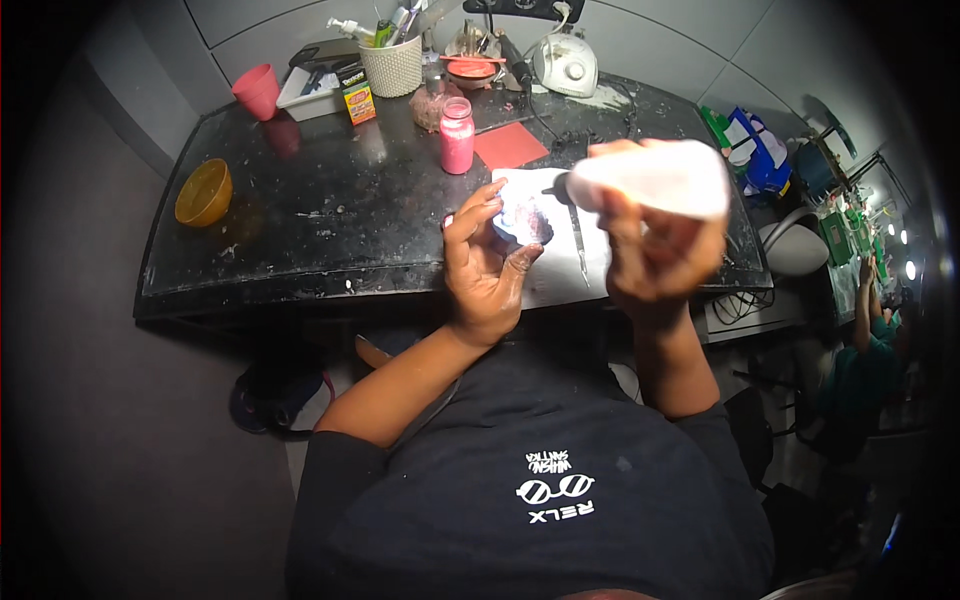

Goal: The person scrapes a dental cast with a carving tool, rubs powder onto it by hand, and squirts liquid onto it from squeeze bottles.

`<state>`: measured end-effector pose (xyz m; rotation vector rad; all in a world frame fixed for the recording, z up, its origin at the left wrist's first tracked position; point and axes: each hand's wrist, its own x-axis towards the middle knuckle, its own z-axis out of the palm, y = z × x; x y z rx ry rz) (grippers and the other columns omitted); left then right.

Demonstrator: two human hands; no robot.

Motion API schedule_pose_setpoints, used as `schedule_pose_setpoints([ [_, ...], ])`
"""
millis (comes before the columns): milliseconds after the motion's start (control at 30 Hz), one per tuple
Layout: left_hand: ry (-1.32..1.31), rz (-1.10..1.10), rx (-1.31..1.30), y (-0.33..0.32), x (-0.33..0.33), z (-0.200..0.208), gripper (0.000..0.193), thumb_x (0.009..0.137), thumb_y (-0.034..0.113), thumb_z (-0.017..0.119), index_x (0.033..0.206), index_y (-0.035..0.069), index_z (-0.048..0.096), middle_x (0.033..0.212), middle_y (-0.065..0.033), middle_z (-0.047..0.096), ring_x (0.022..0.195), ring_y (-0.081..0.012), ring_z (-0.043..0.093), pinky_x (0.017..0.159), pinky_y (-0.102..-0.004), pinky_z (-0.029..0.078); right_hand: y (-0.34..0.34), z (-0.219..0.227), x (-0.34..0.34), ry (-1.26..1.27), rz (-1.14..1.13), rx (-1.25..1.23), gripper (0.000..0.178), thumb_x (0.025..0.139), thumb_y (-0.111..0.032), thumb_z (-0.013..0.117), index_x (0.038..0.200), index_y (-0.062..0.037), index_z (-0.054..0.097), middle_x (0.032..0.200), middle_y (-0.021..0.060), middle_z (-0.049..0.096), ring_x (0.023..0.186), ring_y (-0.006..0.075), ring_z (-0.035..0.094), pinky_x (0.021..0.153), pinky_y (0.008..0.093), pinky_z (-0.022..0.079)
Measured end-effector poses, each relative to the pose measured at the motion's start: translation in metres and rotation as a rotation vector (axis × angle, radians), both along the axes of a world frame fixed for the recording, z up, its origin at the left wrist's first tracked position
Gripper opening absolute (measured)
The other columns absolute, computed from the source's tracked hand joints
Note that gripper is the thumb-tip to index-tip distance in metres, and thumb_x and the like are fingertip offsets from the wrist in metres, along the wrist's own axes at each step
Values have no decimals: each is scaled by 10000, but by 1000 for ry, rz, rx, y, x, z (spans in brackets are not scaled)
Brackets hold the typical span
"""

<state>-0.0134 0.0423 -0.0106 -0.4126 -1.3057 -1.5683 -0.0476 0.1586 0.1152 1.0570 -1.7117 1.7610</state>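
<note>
My left hand point(484, 270) is closed around the edges of a small rounded piece point(527, 220), its fingers on the far left side and its thumb at the near edge. Bright light washes out much of the piece, which shows whitish and dark reddish patches. My right hand point(668, 255) grips a pale squeeze bottle point(665, 180), lying sideways and slightly blurred. The bottle's dark nozzle point(560, 188) points left toward the piece, apart from it. Below both hands a white paper sheet point(560, 285) lies on the black table, with a thin dark hand tool point(583, 258) on it.
Behind my hands stand a pink jar point(457, 138) and a flat red sheet point(511, 146). Farther left are a yellow bowl point(203, 193), a pink cup point(257, 92) and a small box point(358, 98). A white knobbed unit point(566, 68) sits at the back. At far right another person point(868, 345) works.
</note>
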Motion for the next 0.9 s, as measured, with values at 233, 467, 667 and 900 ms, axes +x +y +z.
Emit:
schedule_pose_setpoints([
  [233,-3,-6,20,-1,-1,-3,577,839,-117,676,1312,37,384,1437,-247,381,1339,-314,433,1078,-417,423,-1,-7,-15,241,-24,105,401,937,-150,614,1175,141,474,979,233,675,758,199,633,717,293,509],
  [467,20,-19,2,-2,-2,-2,579,839,-112,685,1310,40,384,1442,-238,381,1345,-306,429,1071,-408,430,-1,-6,-9,52,-30,52,296,806,-54,740,1012,116,613,866,194,704,873,282,697,832,381,531],
  [667,11,-22,15,-2,-3,-2,586,837,-118,683,1313,44,383,1445,-240,376,1344,-299,430,1064,-407,440,-1,-10,-13,260,-88,84,177,864,-76,678,946,76,639,966,181,669,887,257,669,809,372,528],
  [900,-10,-24,21,-1,3,-3,592,832,-122,685,1314,39,381,1442,-242,382,1342,-303,434,1056,-401,446,12,12,-21,720,-153,218,273,853,-67,690,1023,123,593,905,206,699,864,306,690,870,398,511],
])
